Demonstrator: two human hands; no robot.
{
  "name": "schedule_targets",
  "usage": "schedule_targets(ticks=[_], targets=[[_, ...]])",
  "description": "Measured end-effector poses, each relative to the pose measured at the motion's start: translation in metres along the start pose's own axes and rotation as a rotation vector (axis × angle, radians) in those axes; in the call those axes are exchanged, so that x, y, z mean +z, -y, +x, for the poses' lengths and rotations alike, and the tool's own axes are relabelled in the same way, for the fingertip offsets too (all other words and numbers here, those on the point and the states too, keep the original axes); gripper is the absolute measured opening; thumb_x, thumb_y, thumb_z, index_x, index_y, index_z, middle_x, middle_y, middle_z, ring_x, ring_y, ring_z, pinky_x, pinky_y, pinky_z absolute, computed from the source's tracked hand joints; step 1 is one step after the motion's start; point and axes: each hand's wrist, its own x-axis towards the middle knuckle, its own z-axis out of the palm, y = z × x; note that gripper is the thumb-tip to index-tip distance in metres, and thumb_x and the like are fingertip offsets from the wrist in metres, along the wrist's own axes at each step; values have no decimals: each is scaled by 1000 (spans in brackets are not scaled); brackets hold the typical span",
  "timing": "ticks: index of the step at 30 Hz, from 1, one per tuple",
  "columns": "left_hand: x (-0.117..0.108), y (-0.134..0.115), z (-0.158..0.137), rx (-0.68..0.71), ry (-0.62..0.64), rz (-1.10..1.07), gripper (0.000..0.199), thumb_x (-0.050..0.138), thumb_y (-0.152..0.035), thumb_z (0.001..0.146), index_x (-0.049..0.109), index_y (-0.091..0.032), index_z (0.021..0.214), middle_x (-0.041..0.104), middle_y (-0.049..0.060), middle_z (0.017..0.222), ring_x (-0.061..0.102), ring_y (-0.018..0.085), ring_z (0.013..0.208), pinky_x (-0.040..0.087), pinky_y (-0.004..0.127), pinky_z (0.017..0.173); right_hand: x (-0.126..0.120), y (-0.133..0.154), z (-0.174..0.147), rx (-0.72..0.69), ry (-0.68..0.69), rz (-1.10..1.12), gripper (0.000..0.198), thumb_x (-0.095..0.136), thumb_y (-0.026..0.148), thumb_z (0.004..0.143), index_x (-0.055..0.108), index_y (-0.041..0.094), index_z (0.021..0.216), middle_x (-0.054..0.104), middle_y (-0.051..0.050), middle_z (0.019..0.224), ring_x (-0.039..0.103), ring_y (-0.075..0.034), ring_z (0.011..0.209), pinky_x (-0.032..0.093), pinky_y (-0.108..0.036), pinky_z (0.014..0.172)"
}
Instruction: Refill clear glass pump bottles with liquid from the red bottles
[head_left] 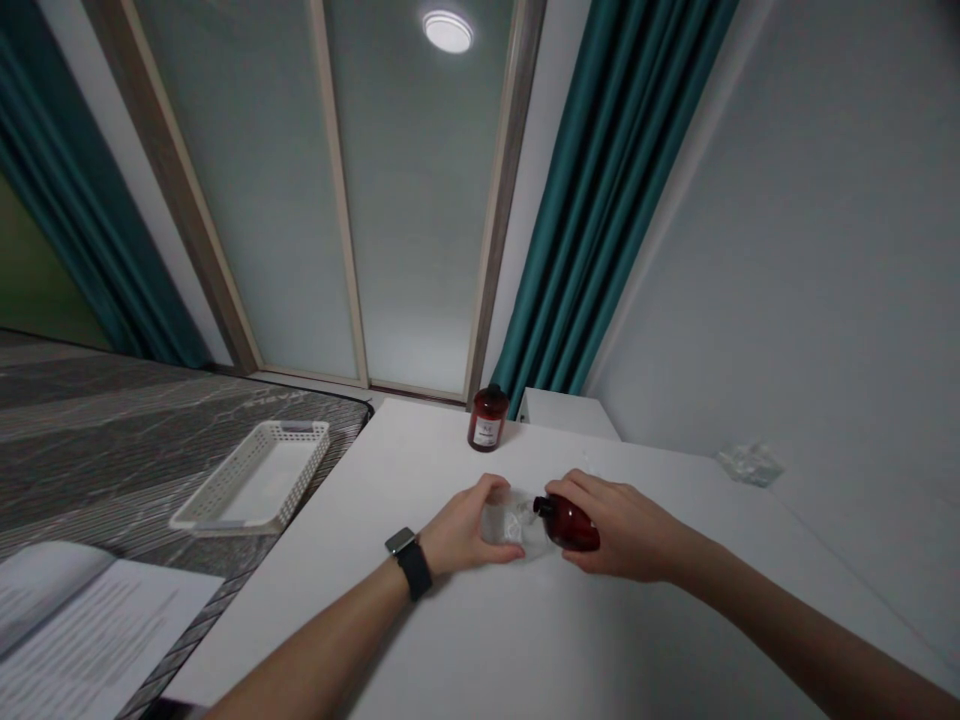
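My right hand (611, 525) is wrapped round a dark red-brown bottle (571, 524), tilted on its side over the white table. The bottle's black top points left, toward my left hand (472, 528). Thumb and fingers of that left hand curve round a clear, see-through plastic item (514, 522); whether it is a cup or a bag I cannot tell. The bottle's black end is right beside this clear item, and I cannot make out whether they touch. Behind my hands, a second red-brown bottle (489, 418) with a white label and black cap stands upright.
The white table (420, 640) reaches to the wall, where crumpled clear plastic (750, 463) lies. To the left, a white perforated basket (279, 440) and an open book (112, 640) rest on a grey patterned surface. A white cabinet (570, 412) stands behind the table.
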Motion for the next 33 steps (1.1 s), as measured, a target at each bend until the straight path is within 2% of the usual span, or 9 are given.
schedule_targets(ticks=[20,33], targets=[[2,-4,0,-25,-18,-65,64,84,-24,64,45,-20,115,66,8,111,64,26,100,50,40,88,-12,3,2,-17,20,-80,49,66,27,75,51,26,122,58,-8,110,62,-25,91,45,-34,72],[3,-3,0,-26,-28,-64,62,83,-26,65,45,-20,114,65,8,110,63,26,99,49,40,87,-16,4,4,-25,24,-72,48,68,26,74,52,26,119,59,-7,108,63,-25,91,43,-32,72]])
